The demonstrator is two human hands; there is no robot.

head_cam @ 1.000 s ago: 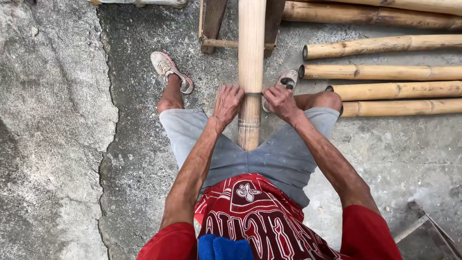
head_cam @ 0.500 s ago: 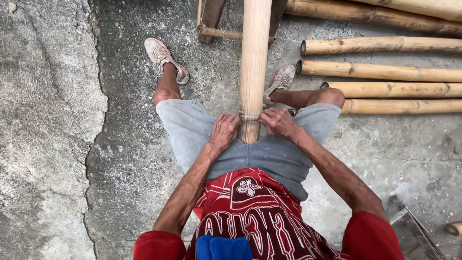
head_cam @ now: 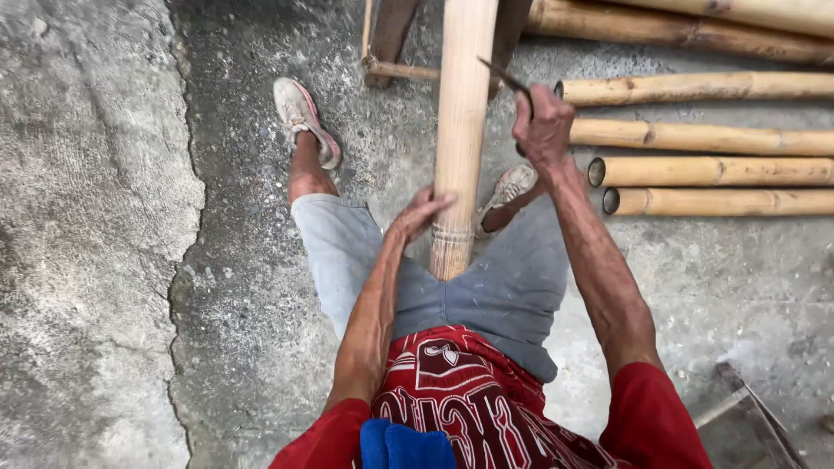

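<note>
A: Where's the bamboo pole?

B: Between the person's legs, its near end at the lap, running far toward a wooden frame.

A: And the hands?

B: The left hand is clasped against the pole's left side near its end. The right hand is raised, fist closed around a dark blade.

A: Anything else?

B: More bamboo poles lie on the concrete floor to the right.

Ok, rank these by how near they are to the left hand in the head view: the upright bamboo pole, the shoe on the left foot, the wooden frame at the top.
1. Bamboo pole: touching the left hand, just to its right.
2. Shoe: up and to the left, on the concrete.
3. Wooden frame: farthest, at the top edge behind the pole.
</note>
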